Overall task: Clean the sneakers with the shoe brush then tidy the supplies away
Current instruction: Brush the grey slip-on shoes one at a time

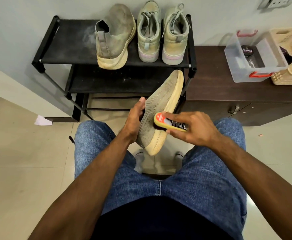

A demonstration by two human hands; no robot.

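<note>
At frame centre, the right hand [193,129] is gripping the brush [170,122] against a sneaker [160,108] the left hand [134,118] is holding. Three shoes are waiting on the rack [69,42], upper middle; tidying into the box [256,56], upper right, is probably still ahead.

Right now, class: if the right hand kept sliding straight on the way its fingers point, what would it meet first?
The right hand points left, gripping the shoe brush against the knit sneaker. Past the sneaker, it would probably meet the left hand holding it, though depth is unclear.
</note>
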